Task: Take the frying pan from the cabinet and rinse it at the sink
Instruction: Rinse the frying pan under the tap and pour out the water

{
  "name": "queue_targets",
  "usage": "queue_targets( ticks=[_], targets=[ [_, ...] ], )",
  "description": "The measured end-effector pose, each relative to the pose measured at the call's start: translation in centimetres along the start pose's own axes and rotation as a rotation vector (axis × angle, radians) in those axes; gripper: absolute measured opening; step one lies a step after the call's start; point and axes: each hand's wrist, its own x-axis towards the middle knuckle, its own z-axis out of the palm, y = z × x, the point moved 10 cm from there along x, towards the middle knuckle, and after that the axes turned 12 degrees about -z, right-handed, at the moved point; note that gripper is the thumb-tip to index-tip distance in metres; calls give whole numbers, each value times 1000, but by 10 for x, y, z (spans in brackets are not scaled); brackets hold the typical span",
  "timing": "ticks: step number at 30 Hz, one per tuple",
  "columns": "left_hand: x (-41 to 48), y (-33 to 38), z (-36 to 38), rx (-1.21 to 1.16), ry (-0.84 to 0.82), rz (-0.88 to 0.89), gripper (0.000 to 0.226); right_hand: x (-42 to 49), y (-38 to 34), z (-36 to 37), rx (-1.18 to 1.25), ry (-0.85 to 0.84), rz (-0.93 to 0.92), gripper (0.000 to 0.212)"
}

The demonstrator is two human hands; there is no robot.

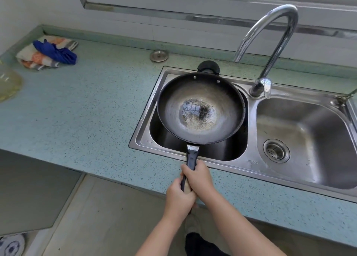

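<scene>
The frying pan is held straight out ahead of the fingers, over the left basin of the sink. Whether it's resting on the basin edge or just hanging over it can't be told from here.

The long handle is gripped by both hands. The right hand is wrapped around the dark part, with the fingers curled fully round it. The left hand is clamped just behind it on the pale end of the handle, fingers closed all the way too. The two hands are pressed up against each other.

A worn, speckled patch can be seen in the bottom of the pan, and a small black loop handle on its far rim, the side furthest from the fingers.

Ahead and to the right of the fingers the curved faucet is found, its spout ending behind the pan. The right basin, with its drain, is off to the right of the right hand.

Across the speckled blue-green counter, a metal sink plug is seen beyond the pan, slightly left of the fingers. Well off to the left and ahead, a bunch of cloths is piled by the wall, blue on top of a patterned one.
</scene>
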Motion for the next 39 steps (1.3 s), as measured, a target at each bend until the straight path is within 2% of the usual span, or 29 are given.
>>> queue_targets(
  ticks=[5,15,26,31,35,39],
  targets=[
    [-3,1,-1,-16,3,11,17,-2,-4,-4,-79,-9,3,31],
    [-11,1,-9,36,39,132,30,-16,-32,-26,-228,-31,-123,25],
    [-17,72,0,573,210,432,86,0,-62,-80,-478,81,-324,32],
    [-21,91,23,735,195,574,69,-2,-63,-118,-583,200,-362,36],
    [-18,113,37,813,188,702,69,-3,-69,-147,-608,309,-373,37],
    [-12,134,65,904,87,790,60,-6,-78,-179,-645,446,-381,37]
  ],
)
